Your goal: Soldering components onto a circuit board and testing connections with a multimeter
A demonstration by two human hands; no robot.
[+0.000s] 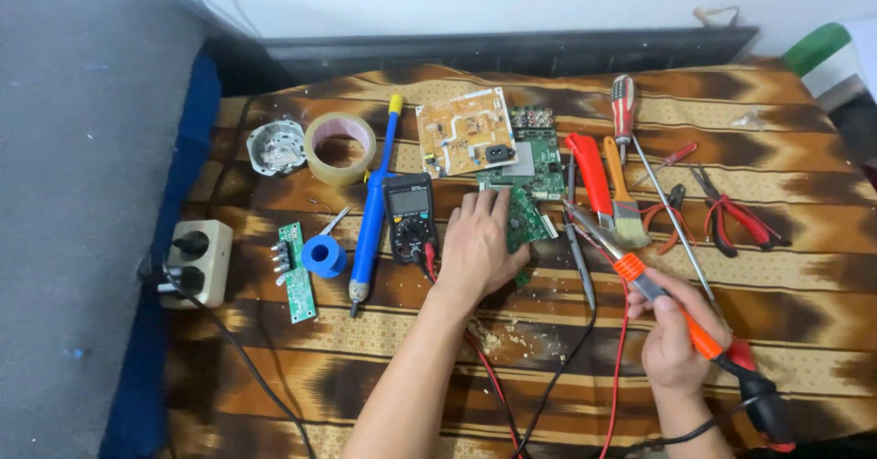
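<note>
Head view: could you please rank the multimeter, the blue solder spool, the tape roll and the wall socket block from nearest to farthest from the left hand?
From the left hand:
1. Multimeter, just left.
2. Blue solder spool, further left.
3. Tape roll, upper left.
4. Socket block, far left edge.

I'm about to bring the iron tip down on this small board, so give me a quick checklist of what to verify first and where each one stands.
1. Small green board held steady: ok, left hand rests on it.
2. Soldering iron gripped: ok, right hand holds the orange handle; the tip hangs just right of the board.
3. Iron hot: cannot tell.
4. Solder within reach: ok, blue spool lies left of the multimeter.
5. Leads clear: not ok, red and black probe wires run between the hands.
6. Work surface: not ok, a patterned cloth with crumbs lies under everything.
</note>
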